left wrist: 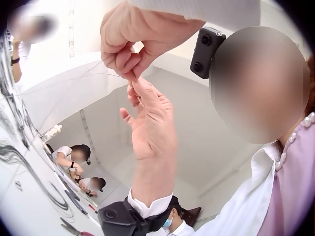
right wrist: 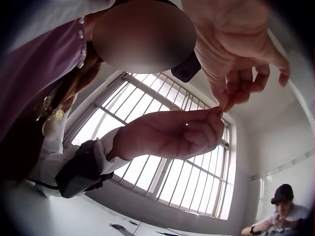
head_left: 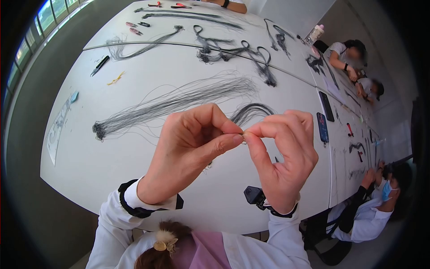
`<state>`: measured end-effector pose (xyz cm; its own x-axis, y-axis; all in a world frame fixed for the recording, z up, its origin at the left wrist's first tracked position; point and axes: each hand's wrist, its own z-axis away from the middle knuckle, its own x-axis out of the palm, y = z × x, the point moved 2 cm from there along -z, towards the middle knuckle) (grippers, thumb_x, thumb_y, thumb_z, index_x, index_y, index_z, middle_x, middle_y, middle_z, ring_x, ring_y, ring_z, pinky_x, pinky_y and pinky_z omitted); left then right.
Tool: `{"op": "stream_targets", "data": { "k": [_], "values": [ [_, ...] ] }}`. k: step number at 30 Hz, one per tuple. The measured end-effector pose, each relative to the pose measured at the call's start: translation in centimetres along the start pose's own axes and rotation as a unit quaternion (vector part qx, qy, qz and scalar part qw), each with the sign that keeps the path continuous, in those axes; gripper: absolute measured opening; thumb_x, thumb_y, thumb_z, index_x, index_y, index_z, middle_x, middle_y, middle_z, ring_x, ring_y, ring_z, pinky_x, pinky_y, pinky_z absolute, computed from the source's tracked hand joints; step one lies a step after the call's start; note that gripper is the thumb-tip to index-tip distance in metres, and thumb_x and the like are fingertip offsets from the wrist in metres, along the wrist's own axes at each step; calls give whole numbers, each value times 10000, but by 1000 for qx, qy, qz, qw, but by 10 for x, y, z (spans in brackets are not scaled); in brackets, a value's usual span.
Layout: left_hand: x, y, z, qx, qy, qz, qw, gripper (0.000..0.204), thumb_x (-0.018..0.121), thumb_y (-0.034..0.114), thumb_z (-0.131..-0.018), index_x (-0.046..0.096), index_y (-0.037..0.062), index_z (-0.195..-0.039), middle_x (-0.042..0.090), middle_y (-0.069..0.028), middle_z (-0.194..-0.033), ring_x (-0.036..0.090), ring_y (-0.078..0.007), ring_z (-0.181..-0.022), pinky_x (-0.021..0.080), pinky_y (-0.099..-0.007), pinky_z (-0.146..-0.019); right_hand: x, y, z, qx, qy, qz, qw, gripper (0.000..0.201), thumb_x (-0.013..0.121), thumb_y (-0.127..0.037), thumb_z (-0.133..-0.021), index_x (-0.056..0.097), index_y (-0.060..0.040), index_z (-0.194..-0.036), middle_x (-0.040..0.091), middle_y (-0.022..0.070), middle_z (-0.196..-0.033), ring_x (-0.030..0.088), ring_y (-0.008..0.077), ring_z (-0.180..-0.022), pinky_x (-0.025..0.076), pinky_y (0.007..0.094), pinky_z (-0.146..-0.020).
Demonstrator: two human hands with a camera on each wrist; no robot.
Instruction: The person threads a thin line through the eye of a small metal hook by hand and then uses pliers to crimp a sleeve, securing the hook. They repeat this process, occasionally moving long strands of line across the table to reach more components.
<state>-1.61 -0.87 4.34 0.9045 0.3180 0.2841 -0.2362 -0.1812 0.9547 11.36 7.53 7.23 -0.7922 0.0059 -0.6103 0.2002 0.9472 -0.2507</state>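
Observation:
In the head view my left hand (head_left: pixel 192 152) and right hand (head_left: pixel 286 152) meet above the white table (head_left: pixel 112 166). Thumb and forefinger of each pinch at one spot, fingertips nearly touching. A thin dark strand (left wrist: pixel 101 74) runs out from that spot in the left wrist view; its held end is mostly hidden by the fingertips. Behind the left hand lies a long, loose bundle of dark strands (head_left: pixel 179 102), knotted in a tangle at its left end. A curved, denser dark bundle (head_left: pixel 253 110) shows just beyond the right hand.
Black thread snips (head_left: pixel 100 66) and yellow ties (head_left: pixel 116 79) lie at the left. Farther back are looped dark bundles (head_left: pixel 264 67) and red-handled pliers (head_left: pixel 181 6). Two phones, one black (head_left: pixel 326 106), lie at the right. Several people sit around the table.

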Motion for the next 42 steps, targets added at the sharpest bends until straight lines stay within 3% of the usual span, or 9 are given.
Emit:
{"op": "stream_targets", "data": {
  "k": [2,4,9,20,32,34,38,41,42],
  "values": [
    [0,-2,-1,10,7,-3,1000,79,661,-15,-806,584,-2,-800,603,-33,-792,549,-71,-740,447,-210,-691,0,1,-1,-3,-1,-1,1000,115,709,-3,-660,618,-43,-719,593,31,-730,479,211,-742,399,308,-666],
    [1,-3,-1,19,13,-5,1000,75,657,-18,-808,583,-4,-801,601,-39,-794,550,-76,-748,447,-214,-698,0,6,1,29,-30,-43,998,145,743,-78,-678,647,-81,-786,589,4,-771,494,212,-811,363,328,-748],
    [1,0,1,65,38,-44,996,67,637,-42,-811,577,-13,-801,597,-52,-793,546,-85,-751,443,-217,-696,-7,7,-5,41,-48,-69,996,169,754,-85,-670,671,-87,-817,595,0,-773,492,205,-796,373,314,-725],
    [3,3,1,49,22,-97,994,66,638,-23,-823,575,-13,-841,596,-33,-799,540,-65,-740,439,-198,-687,-6,8,-3,12,-38,-62,997,169,768,-66,-633,664,-100,-761,593,-6,-725,488,207,-781,373,314,-728],
    [7,-4,-3,60,35,-75,995,69,637,-18,-816,572,7,-816,589,-15,-783,524,-54,-717,419,-186,-665,-14,19,-1,42,-107,-65,991,133,730,-61,-664,641,-101,-753,572,-14,-740,502,229,-841,353,359,-773],
    [8,-4,-4,55,35,-82,995,73,638,-14,-815,570,12,-812,586,-12,-780,522,-55,-716,416,-185,-667,-19,20,-4,29,-139,-35,989,206,740,-13,-608,657,-46,-793,605,56,-783,531,227,-808,423,317,-688],
    [3,-6,-5,55,55,-42,996,62,635,9,-829,574,13,-829,587,-7,-786,521,-55,-719,410,-184,-669,-18,20,-7,65,-115,-42,990,316,755,-34,-600,650,-47,-897,607,75,-877,554,240,-863,444,320,-717],
    [-2,-4,-7,63,59,3,996,55,637,7,-836,585,-1,-853,598,-11,-799,535,-60,-730,420,-189,-681,0,21,-3,66,-134,-125,981,389,778,-69,-607,634,-42,-968,602,92,-938,571,249,-903,457,316,-766],
    [-3,-3,-7,65,63,34,995,55,635,7,-835,585,-2,-857,596,-14,-800,538,-64,-732,424,-190,-689,12,21,-2,87,-140,-201,966,342,759,-97,-660,632,-42,-972,596,76,-924,561,241,-886,446,323,-760]
  ]
}}
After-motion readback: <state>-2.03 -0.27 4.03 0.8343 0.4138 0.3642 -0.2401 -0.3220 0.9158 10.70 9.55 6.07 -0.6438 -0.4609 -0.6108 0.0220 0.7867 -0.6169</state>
